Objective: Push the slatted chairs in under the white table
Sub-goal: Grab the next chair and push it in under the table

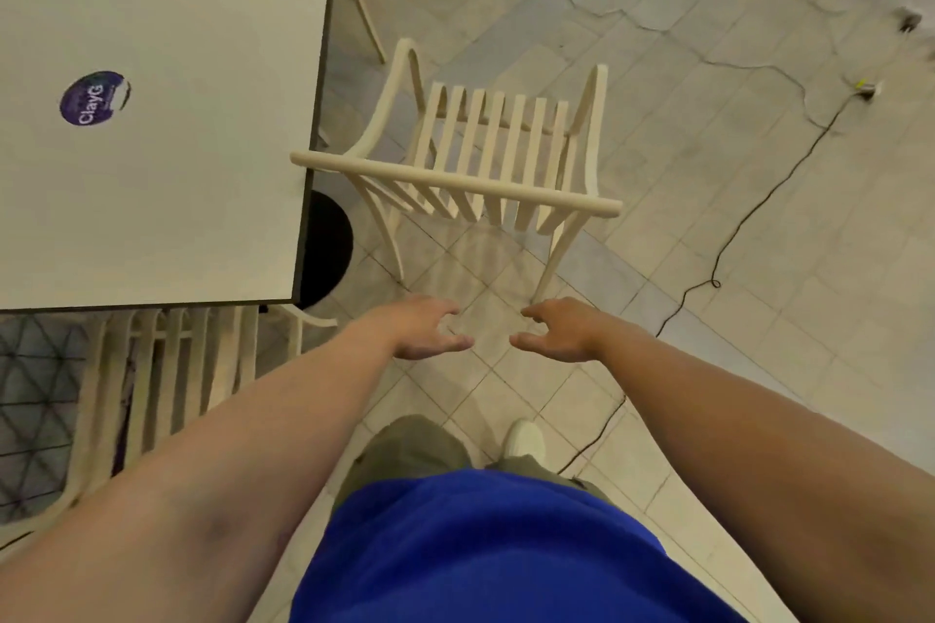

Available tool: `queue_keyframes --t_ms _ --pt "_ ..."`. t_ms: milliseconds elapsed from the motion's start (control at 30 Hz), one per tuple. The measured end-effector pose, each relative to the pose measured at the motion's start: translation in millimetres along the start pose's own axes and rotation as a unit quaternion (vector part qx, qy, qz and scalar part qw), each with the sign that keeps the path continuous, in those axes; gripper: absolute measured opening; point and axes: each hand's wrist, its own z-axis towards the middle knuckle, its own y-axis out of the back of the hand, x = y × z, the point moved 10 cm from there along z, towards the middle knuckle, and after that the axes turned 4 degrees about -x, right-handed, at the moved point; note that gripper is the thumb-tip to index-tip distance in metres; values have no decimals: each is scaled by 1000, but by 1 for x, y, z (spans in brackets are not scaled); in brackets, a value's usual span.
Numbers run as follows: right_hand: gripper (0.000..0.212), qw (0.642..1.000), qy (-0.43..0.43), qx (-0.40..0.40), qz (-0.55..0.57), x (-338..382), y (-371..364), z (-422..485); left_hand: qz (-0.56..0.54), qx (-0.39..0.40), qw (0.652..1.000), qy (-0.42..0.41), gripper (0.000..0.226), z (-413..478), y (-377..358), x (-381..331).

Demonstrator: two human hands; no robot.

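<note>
worn on the head, one wide-angle view, aimed forward and steeply down. nearest at the bottom edge: blue shirt point(480, 551) and both forearms, reaching up-frame to the left hand point(425, 326) and right hand point(556, 329). farther out: slatted chair point(485, 162) at centre, white table point(162, 127) filling the upper left, tiled floor point(708, 15) curving away. no second view to overlap.

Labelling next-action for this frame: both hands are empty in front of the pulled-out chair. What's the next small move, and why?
Probably reach forward and take hold of the top rail of the slatted chair. Both the left hand and right hand are open, short of it and holding nothing. The chair stands clear of the white table, beside its corner, so it needs gripping before turning it toward the table.
</note>
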Motion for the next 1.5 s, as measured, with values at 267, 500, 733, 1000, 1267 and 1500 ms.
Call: queue_keyframes --t_ms 267,500,733,1000,1267,1500 --pt "57 972 87 -219 14 51 115 45 17 -179 981 -69 58 35 137 9" --pt "51 970 67 -234 -15 73 152 105 73 -223 965 -116 46 88 209 54" --pt "56 988 -46 -109 -95 39 131 145 153 -33 987 -48 66 137 189 105" --pt "47 986 -96 -44 -131 -1 130 161 150 22 987 -59 66 174 176 120" --pt "54 987 -85 -11 -138 -13 130 173 162 40 984 -54 90 180 174 116" --pt "49 987 -53 -5 -154 -23 129 177 162 33 986 -26 88 178 174 110"
